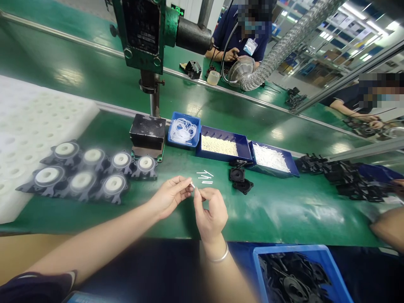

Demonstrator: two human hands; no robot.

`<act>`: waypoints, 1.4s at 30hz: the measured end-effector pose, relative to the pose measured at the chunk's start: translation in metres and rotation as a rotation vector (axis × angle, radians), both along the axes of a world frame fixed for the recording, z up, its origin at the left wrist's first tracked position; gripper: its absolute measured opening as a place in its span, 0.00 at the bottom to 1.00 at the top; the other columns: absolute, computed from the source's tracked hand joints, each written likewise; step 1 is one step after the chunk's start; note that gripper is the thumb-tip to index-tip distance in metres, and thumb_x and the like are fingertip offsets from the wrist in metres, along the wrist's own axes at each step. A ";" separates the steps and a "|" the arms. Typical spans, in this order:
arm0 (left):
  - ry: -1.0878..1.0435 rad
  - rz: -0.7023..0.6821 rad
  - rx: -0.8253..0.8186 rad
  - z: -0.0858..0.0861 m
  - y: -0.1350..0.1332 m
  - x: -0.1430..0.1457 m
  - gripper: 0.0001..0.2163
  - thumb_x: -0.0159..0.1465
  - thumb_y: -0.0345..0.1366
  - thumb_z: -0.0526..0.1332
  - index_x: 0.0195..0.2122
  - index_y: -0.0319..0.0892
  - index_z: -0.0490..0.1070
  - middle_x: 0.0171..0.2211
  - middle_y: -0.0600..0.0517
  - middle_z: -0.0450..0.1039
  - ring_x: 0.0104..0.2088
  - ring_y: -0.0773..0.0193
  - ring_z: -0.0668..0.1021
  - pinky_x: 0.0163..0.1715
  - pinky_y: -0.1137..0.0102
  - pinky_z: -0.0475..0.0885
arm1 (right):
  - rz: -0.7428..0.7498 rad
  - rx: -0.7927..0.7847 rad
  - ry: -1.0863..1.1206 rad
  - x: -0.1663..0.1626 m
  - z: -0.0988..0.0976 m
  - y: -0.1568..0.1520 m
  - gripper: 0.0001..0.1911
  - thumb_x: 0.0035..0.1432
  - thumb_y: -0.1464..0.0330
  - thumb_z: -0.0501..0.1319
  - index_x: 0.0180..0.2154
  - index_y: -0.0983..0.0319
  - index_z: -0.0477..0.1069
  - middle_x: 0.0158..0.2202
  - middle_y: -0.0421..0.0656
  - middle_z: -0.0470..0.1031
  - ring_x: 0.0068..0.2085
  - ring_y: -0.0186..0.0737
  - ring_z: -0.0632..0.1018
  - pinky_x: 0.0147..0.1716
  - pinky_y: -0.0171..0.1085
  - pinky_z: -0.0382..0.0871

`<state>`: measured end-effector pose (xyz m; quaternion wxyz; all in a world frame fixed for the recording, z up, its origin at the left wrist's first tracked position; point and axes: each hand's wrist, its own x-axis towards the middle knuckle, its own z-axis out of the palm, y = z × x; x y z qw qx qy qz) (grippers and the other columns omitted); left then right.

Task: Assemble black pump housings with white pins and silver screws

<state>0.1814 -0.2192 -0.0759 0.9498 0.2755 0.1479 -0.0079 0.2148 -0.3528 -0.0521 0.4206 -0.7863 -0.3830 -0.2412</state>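
In the head view, a glossy green tabletop (268, 214) spans a lit workshop, with a green press (143, 33) standing over it. Two people (232, 35) work beyond; one forearm (389, 227) enters at right. Seven black parts (119, 198) with white rings lie in two rows, four behind three. There is one blue tray (181, 144) of clear tubing, and two bins (221, 156), of cream pieces and white sticks. The left hand (173, 195) pinches a small white piece (192, 184) above the tabletop; the right hand (211, 210) has thumb and forefinger together beside it, their grip unclear.
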 end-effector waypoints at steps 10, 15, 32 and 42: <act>-0.043 0.111 0.113 0.007 -0.006 -0.004 0.10 0.60 0.37 0.70 0.27 0.38 0.73 0.29 0.54 0.73 0.31 0.72 0.75 0.35 0.78 0.72 | -0.029 -0.086 -0.290 0.001 -0.017 -0.002 0.16 0.56 0.81 0.66 0.44 0.63 0.71 0.33 0.48 0.75 0.34 0.39 0.74 0.31 0.38 0.72; -0.008 0.065 0.035 0.007 -0.005 -0.001 0.10 0.57 0.37 0.72 0.27 0.38 0.74 0.31 0.53 0.74 0.32 0.70 0.75 0.36 0.76 0.73 | 0.066 0.062 -0.007 -0.003 -0.016 -0.001 0.12 0.60 0.80 0.62 0.43 0.62 0.71 0.35 0.47 0.76 0.36 0.38 0.76 0.35 0.38 0.74; -0.126 -0.073 0.595 0.015 0.002 -0.003 0.06 0.58 0.37 0.71 0.28 0.41 0.77 0.33 0.51 0.73 0.35 0.66 0.75 0.39 0.73 0.70 | 0.381 0.301 1.254 0.005 0.010 -0.039 0.09 0.62 0.63 0.65 0.35 0.63 0.75 0.26 0.42 0.80 0.24 0.34 0.78 0.25 0.32 0.71; -0.254 -0.101 0.835 0.022 0.008 -0.005 0.05 0.57 0.36 0.71 0.30 0.41 0.79 0.32 0.49 0.76 0.33 0.63 0.77 0.35 0.72 0.71 | 0.370 0.099 1.141 0.008 0.024 -0.057 0.08 0.62 0.64 0.64 0.37 0.62 0.76 0.27 0.40 0.79 0.26 0.34 0.78 0.28 0.34 0.75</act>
